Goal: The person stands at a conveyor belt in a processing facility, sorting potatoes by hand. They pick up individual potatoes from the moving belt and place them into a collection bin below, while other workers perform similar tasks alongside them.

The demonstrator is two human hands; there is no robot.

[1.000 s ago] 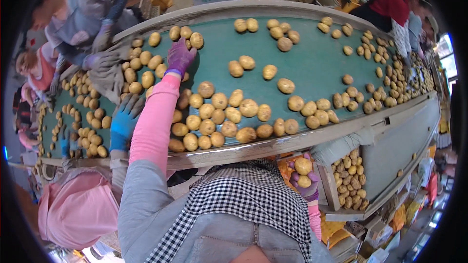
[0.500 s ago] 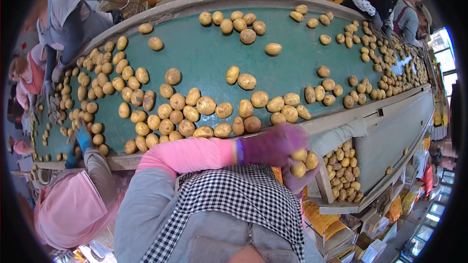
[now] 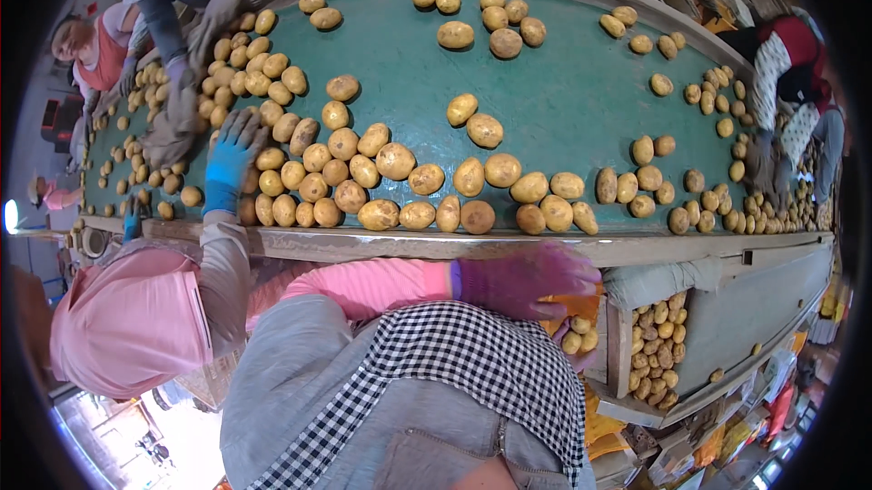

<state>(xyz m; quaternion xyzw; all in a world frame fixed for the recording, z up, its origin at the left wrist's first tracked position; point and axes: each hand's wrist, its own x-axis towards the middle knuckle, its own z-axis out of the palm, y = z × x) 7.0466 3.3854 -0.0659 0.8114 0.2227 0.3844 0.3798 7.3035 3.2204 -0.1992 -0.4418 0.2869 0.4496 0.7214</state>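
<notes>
Off the near edge of the green belt [image 3: 391,47]: left hand [image 3: 527,281] crosses above right hand [image 3: 581,362], held potatoes [image 3: 571,342] at the right one.
Left is motion-blurred, can't tell if spread or closed. Right is mostly hidden, cupped round the held potatoes. Loose potatoes [image 3: 395,162] crowd the belt's near side; wood-sided bin [image 3: 619,354] just right, part-filled.

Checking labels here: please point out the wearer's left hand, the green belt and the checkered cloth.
Left hand [image 3: 527,281], head view: middle of the blurred purple glove.
Green belt [image 3: 391,59], head view: a bare upper stretch.
Checkered cloth [image 3: 481,349], head view: its middle.
</notes>
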